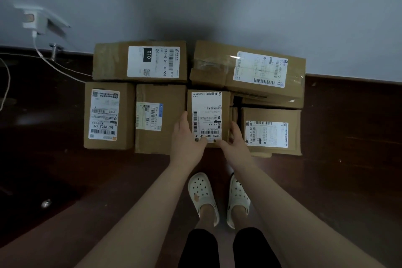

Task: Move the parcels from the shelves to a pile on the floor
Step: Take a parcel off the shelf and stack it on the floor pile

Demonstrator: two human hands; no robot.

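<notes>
Several brown cardboard parcels with white labels lie packed together on the dark floor against the wall. Both my hands hold a small parcel (208, 113) in the middle of the front row. My left hand (187, 139) grips its left side, thumb on the label's near edge. My right hand (235, 139) grips its right side, fingers curled down into the gap beside it. To its left lies a parcel with a small label (158, 119), to its right a flat parcel (272, 130). Behind sit two larger parcels, one (139, 61) at back left and another (250, 69) at back right.
A further parcel (108, 115) ends the row at left. A white charger (34, 22) hangs from a wall socket, its cable (56, 67) trailing across the floor to the left. A metal door stop (55, 50) stands by the wall. My feet in white clogs (203, 196) stand just before the pile.
</notes>
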